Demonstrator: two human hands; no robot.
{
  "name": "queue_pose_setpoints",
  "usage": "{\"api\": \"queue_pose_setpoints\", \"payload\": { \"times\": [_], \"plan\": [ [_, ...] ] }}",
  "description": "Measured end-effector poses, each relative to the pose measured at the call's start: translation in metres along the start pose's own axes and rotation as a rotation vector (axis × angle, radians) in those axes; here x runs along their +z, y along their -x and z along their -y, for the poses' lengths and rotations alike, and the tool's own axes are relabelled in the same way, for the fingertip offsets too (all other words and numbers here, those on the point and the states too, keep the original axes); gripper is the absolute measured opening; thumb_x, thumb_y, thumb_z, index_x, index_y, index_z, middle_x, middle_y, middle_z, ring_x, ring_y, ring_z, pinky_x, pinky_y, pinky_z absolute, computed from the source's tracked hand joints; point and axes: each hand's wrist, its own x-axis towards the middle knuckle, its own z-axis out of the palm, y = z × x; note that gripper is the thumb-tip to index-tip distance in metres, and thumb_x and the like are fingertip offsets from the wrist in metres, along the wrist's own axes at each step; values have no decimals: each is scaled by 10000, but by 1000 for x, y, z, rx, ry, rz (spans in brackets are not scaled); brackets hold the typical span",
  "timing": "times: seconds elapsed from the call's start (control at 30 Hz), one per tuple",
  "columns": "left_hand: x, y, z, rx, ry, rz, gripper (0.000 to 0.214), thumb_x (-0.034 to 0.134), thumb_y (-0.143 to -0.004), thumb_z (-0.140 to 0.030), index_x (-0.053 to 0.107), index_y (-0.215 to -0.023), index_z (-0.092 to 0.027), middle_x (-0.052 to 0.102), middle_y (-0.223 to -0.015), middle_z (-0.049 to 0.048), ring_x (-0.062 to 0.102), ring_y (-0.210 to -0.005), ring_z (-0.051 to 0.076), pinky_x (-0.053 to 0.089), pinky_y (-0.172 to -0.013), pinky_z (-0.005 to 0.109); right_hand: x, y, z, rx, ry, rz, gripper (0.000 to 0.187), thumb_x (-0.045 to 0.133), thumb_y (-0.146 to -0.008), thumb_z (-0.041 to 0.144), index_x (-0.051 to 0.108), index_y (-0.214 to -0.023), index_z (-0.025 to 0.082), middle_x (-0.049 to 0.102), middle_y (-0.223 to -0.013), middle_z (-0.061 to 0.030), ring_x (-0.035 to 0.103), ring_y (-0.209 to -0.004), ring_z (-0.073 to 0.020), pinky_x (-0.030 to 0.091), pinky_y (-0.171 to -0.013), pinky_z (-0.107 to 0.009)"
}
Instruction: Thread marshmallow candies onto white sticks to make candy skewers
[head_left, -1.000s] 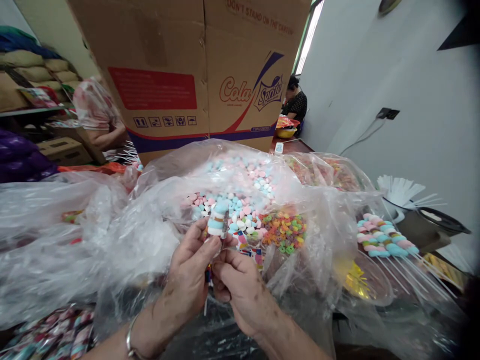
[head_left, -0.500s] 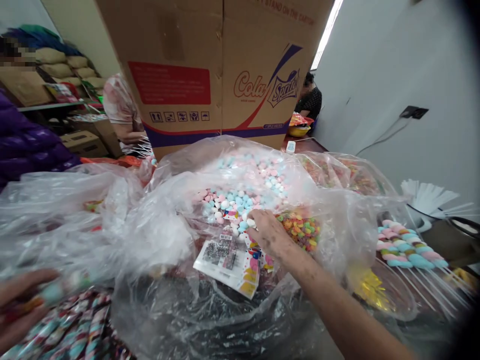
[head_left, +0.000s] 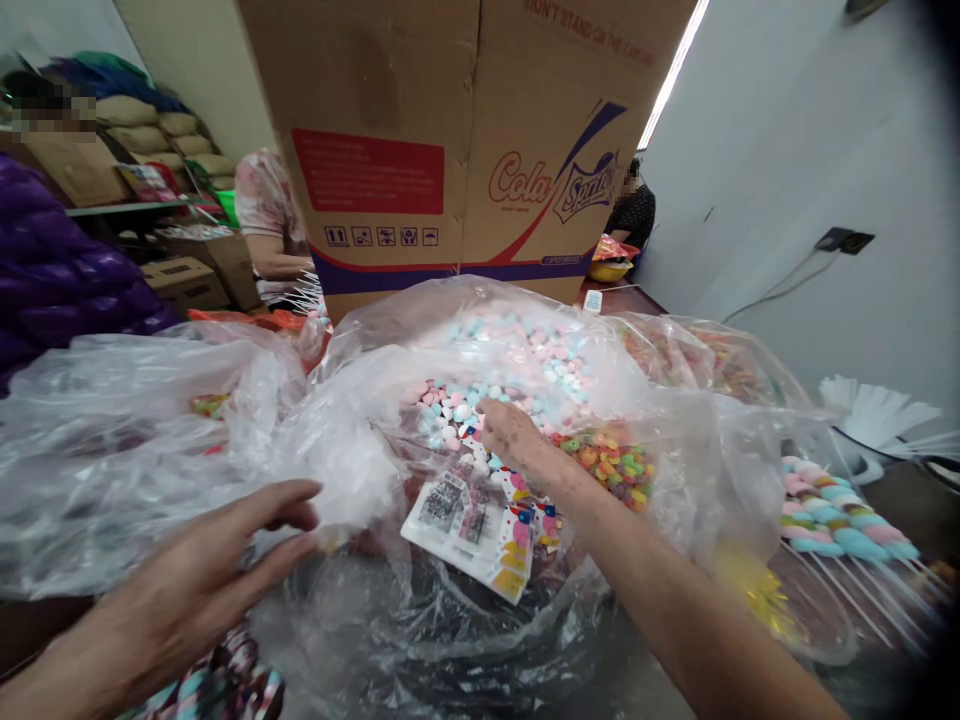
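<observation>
Your right hand [head_left: 517, 435], the nearer one, is at the loose marshmallows [head_left: 461, 411], just beyond the printed packets [head_left: 465, 525].
Its fingertips are hidden (I cannot tell whether they pinch anything); your left hand [head_left: 247, 550], left of the packets, has fingers apart, holding nothing. The packets' long axis slants, right end nearer you. Two hands, one packet stack, one gummy-ring heap [head_left: 619, 470] beyond its right, one big carton [head_left: 375, 80] farther beyond; marshmallows, uncountable.

Pink, white and pale-blue candies [head_left: 451, 406], orange-and-green gummies [head_left: 616, 468], brown carton [head_left: 375, 90]
</observation>
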Motion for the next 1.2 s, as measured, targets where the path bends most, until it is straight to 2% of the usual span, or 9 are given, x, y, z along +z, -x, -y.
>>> {"api": "queue_pose_setpoints", "payload": {
  "times": [0.07, 0.17, 0.37, 0.5, 0.6, 0.67, 0.83, 1.0, 1.2],
  "plan": [
    [33, -25, -24, 70, 47, 51, 336, 757, -767, -383, 689, -1086, -302, 769, -848, -10, 685, -739, 212, 473, -567, 209, -1, 2, -6, 10, -20, 2, 230, 531, -857, 135, 603, -1075, 156, 659, -966, -84, 573, -871, -205, 383, -734, -280],
    [85, -60, -48, 158, -13, 102, 289, 651, -845, -351, 662, -1108, -232, 747, -885, 58, 676, -778, 241, 495, -715, 302, -2, 5, -8, 0, -54, 9, 286, 593, -857, 233, 600, -1134, 162, 655, -1022, -82, 561, -962, -219, 387, -764, -271],
    [144, -96, -52, 173, -87, 110, 469, 655, -673, -116, 601, -1139, -138, 656, -1156, 191, 530, -1147, 389, 332, -1024, 550, -4, 3, 2, -34, -127, 19, 511, 614, -731, 90, 580, -1234, 176, 641, -943, -46, 544, -927, -208, 388, -760, -257],
    [147, -101, -50, 131, -6, 120, 366, 644, -709, -144, 605, -1072, -177, 661, -1111, 145, 511, -1131, 362, 314, -1017, 534, -21, 6, 1, -47, -217, 28, 194, 550, -767, 93, 673, -887, 181, 571, -693, 13, 524, -739, -159, 354, -647, -237],
    [142, -105, -55, 106, 135, 225, 79, 632, -769, -241, 628, -844, -216, 676, -848, 49, 588, -876, 263, 435, -830, 381, -37, 22, -3, -59, -302, 25, 137, 522, -813, 146, 636, -749, 186, 522, -640, 44, 478, -631, -117, 321, -584, -223],
    [139, -105, -62, 90, 238, 311, 97, 601, -795, -278, 593, -722, -214, 627, -698, 4, 571, -701, 200, 436, -675, 298, -46, 39, -5, -73, -384, -16, 124, 529, -824, 172, 603, -726, 186, 519, -658, 49, 477, -644, -110, 324, -596, -223],
    [140, -94, -82, 76, 388, 466, 203, 589, -829, -360, 561, -700, -206, 586, -623, -30, 510, -568, 145, 386, -544, 238, -54, 86, -6, -94, -428, -236, 271, 505, -886, 243, 454, -625, 196, 472, -653, 43, 450, -658, -116, 328, -631, -244],
    [144, -84, -102, 131, 355, 472, 348, 582, -862, -428, 536, -593, -210, 456, -524, -58, 394, -518, 124, 288, -509, 232, -50, 121, -7, -153, -331, -498, 383, 442, -976, 287, 410, -602, 209, 447, -623, 27, 435, -626, -125, 328, -619, -263],
    [150, -80, -118, 184, 392, 581, 311, 577, -859, -425, 633, -641, -210, 575, -582, -19, 478, -556, 146, 360, -526, 227, -50, 143, -9, -159, -261, -723, 433, 458, -992, 263, 382, -568, 217, 390, -546, 42, 379, -556, -121, 301, -565, -269]
  ]
}}
